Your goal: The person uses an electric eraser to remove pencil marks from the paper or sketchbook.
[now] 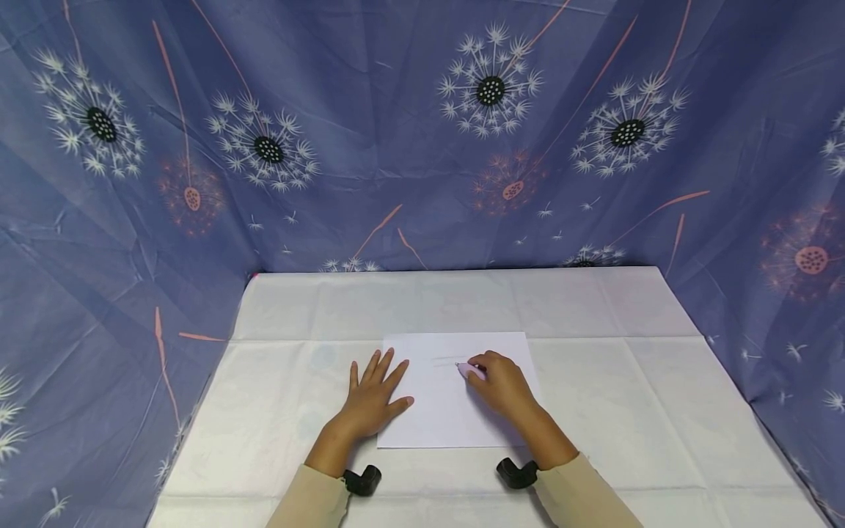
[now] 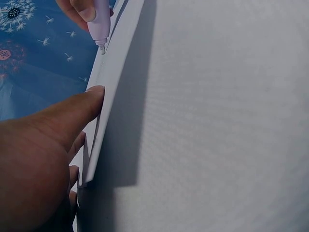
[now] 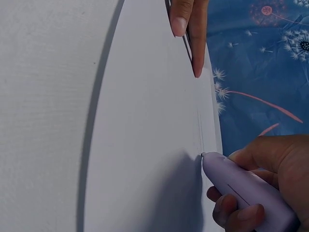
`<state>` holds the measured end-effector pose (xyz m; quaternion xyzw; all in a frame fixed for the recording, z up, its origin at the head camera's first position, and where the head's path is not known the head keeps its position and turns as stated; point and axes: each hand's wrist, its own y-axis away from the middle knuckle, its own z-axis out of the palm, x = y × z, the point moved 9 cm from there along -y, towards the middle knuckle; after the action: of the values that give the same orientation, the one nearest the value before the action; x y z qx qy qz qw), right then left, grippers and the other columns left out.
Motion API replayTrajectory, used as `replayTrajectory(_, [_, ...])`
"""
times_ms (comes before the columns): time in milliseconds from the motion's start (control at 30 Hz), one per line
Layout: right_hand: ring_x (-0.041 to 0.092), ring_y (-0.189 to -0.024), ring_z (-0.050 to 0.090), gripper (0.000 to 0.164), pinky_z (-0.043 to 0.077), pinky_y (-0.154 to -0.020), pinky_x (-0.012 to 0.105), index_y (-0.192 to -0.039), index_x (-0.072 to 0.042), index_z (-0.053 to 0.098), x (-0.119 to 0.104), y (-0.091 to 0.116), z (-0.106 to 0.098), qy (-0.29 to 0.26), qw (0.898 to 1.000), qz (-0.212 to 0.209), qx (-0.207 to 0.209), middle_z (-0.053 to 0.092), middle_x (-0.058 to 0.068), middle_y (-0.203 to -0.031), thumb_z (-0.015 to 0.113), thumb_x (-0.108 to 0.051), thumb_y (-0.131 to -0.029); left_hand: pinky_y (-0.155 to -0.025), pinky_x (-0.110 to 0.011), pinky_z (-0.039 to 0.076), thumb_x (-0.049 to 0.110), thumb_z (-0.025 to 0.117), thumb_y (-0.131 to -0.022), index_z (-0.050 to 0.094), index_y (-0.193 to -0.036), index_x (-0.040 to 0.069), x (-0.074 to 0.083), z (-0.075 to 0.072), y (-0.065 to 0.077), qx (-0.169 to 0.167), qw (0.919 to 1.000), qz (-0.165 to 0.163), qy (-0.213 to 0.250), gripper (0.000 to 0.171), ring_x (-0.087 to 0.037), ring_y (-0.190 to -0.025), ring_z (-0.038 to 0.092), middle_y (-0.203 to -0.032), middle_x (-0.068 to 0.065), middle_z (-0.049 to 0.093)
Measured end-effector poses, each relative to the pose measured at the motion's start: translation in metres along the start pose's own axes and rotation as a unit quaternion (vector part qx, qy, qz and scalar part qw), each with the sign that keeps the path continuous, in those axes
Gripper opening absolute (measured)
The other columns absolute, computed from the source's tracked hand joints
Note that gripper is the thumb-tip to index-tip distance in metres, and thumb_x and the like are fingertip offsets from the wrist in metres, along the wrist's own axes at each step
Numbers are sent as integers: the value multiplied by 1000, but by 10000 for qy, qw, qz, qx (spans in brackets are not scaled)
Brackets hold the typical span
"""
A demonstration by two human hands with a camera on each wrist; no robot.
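Observation:
A white sheet of paper point(image 1: 449, 422) lies on the table before me, with a few faint thin lines point(image 1: 449, 361) on its upper part. My left hand point(image 1: 370, 403) rests on the sheet's left edge, fingers straight and spread. My right hand point(image 1: 505, 385) grips a thick lavender pen-shaped tool point(image 3: 241, 188) with a narrow tip. In the right wrist view that tip touches the sheet at the lower end of the lines. The left wrist view shows the lavender tool point(image 2: 100, 21) beyond my left thumb point(image 2: 91, 99). What kind of tool it is, I cannot tell.
A white, creased cloth point(image 1: 277, 308) covers the table around the sheet. Behind and at the sides hangs a blue curtain point(image 1: 376, 132) with dandelion prints. Black wrist mounts point(image 1: 363, 481) sit by both cuffs.

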<state>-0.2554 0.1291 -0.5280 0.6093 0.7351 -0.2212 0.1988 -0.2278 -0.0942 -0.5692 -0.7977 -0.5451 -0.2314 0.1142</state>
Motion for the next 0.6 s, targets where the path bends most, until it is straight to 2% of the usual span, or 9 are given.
replayTrajectory(267, [20, -84, 67, 18, 53, -79, 39, -101, -6, 78, -6, 0, 3, -67, 9999, -133, -14, 71, 4, -91, 75, -21, -91, -119, -73, -3, 47, 57, -101, 36, -158, 17, 1, -1, 1, 2, 10000, 16, 2, 68, -40, -158, 7, -170, -15, 16])
replayTrajectory(600, [19, -85, 67, 18, 53, -80, 39, -102, -7, 78, -2, -2, 1, 3, 10000, -31, -51, 71, 4, -93, 75, -22, -91, -119, -73, -3, 48, 56, -101, 36, -159, 18, 1, -1, 0, 8, 10000, 37, -66, 69, -40, -158, 6, -170, -14, 16])
